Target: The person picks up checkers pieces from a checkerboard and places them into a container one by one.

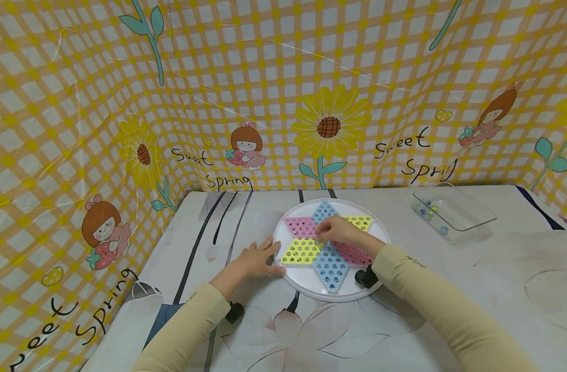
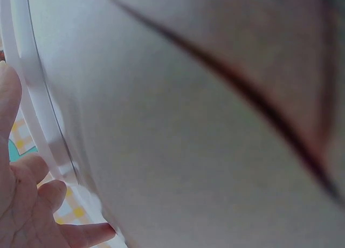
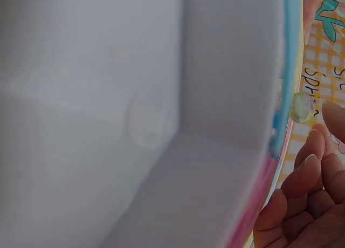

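A round white Chinese checkers board (image 1: 298, 280) lies on the table, its star of holes coloured blue, pink and yellow. My left hand (image 1: 254, 260) rests at the board's left rim, fingers spread; in the left wrist view its fingers (image 2: 89, 234) reach along the board's edge. Over the middle of the star is my right hand (image 1: 340, 230), fingers bent and pointing down. In the right wrist view a clear yellowish marble (image 3: 302, 107) sits at the board's surface, with a small gap between it and the thumb tip. The palm hides part of the star.
At the back right stands a clear rectangular container (image 1: 469, 209) with several marbles (image 1: 425, 209) at its left end. A yellow checked cloth (image 1: 274, 67) hangs behind the table and along its left side. A wrist camera (image 1: 366, 278) overlaps the board's right front.
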Tool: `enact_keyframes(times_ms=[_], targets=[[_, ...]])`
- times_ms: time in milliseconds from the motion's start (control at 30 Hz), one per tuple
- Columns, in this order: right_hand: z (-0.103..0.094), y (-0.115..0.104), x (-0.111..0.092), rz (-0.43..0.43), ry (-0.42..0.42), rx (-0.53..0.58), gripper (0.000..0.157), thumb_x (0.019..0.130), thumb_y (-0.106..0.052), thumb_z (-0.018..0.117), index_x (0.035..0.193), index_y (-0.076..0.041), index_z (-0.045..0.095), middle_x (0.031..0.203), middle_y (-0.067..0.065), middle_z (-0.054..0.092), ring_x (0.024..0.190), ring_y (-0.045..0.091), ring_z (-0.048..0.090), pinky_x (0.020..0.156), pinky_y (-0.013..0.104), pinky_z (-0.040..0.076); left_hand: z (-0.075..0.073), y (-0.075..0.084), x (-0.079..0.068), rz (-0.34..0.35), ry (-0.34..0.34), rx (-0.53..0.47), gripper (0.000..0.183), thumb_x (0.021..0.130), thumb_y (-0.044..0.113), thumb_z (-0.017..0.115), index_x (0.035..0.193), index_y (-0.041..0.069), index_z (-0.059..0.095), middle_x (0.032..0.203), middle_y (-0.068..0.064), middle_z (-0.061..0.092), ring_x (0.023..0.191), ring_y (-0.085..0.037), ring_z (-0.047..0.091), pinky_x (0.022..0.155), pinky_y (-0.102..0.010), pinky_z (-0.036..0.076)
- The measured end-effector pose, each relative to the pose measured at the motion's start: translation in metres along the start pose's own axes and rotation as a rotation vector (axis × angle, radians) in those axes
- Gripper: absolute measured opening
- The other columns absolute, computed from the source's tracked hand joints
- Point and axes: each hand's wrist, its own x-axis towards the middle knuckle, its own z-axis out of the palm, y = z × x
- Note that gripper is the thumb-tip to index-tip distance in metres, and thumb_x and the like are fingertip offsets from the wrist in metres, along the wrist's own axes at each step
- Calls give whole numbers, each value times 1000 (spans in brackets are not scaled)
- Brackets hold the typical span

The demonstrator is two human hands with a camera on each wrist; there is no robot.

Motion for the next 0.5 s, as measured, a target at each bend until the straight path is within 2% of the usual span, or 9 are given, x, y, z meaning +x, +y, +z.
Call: enact_keyframes(times_ms=[233,500], targets=[[4,1,1,-29,-39,-36,14,80,-10,66,92,-3,67,76,2,59,69,12,48,63,21,42,0,1,0,-9,0,-1,80,81,58,55,146,21,24,154,-3,11,132,-50,18,105,-61,19],[7,0,3,-21,-51,-81,16,79,-8,66,94,-2,67,74,2,58,67,12,48,62,22,42,0,1,-1,-11,-1,3,80,82,58,55,146,21,24,154,-3,11,132,-50,18,105,-61,19]])
